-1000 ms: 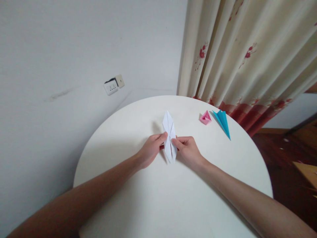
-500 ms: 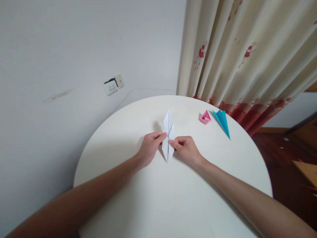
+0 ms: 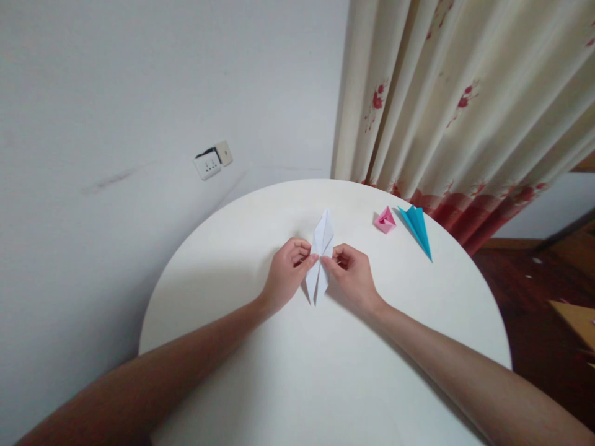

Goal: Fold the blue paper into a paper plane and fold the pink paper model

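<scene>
Between my two hands is a folded white paper (image 3: 324, 232), long and narrow, with a pointed far end and two split points at the near end. My left hand (image 3: 289, 267) is closed on its left edge, the thumb pressing near the middle crease. From the right side my right hand (image 3: 352, 275) pinches it too, with the thumb on top close to the other thumb. Both sets of fingertips are partly hidden behind the paper. The paper is held over the middle of the round white table (image 3: 307, 371).
A small pink folded paper (image 3: 385, 220) and a blue paper plane (image 3: 418, 229) lie at the table's far right. Behind the table are a wall with a socket (image 3: 207, 165) and a patterned curtain (image 3: 427, 111).
The paper's far end has tilted to the right, and its two near points have spread apart. Both thumbs have come level near the middle crease. The pink and blue papers have not moved.
</scene>
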`<state>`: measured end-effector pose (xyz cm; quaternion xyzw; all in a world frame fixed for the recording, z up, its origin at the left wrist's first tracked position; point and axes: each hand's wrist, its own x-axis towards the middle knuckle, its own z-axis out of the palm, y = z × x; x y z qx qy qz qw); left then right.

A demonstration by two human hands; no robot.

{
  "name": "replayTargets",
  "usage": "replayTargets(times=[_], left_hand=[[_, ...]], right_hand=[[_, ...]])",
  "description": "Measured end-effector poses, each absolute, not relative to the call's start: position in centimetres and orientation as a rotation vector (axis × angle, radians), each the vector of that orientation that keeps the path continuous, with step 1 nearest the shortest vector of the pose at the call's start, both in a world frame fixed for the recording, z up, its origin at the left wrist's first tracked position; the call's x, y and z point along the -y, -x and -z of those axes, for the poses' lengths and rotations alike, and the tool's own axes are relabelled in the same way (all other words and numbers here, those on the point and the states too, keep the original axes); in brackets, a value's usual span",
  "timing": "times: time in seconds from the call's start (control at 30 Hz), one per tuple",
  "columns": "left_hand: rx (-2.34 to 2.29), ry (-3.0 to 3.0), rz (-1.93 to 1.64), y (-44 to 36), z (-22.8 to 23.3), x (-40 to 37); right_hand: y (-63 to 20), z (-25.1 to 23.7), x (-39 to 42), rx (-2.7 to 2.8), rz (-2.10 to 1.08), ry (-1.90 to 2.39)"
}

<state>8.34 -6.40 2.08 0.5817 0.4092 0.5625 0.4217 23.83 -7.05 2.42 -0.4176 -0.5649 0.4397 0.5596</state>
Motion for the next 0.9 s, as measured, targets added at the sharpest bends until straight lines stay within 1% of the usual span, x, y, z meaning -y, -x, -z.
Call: replayTargets(times=[0.17, 0.4, 0.67, 0.73, 0.9], left_hand=[[-0.992, -1.478, -1.402, -8.3, -2.0, 6.5], [-1.020, -1.475, -1.474, -8.2, -2.0, 6.5], [-1.067, -1.531, -1.355, -8.2, -2.2, 6.8], [-1.109, -1.584, -1.380, -8.3, -2.4, 6.9], [-1.241, -1.836, -1.451, -8.7, -3.0, 7.3]], right_hand=[[-23.8, -2.6, 7.1, 1.323, -0.999, 1.001], [-23.9, -2.3, 6.9, 1.272, -1.055, 0.959], [-23.9, -2.5, 7.0, 1.274, -1.053, 0.983], [-23.9, -2.7, 7.2, 1.299, -1.025, 1.009], [-23.5, -3.0, 7.8, 1.418, -0.843, 1.089]])
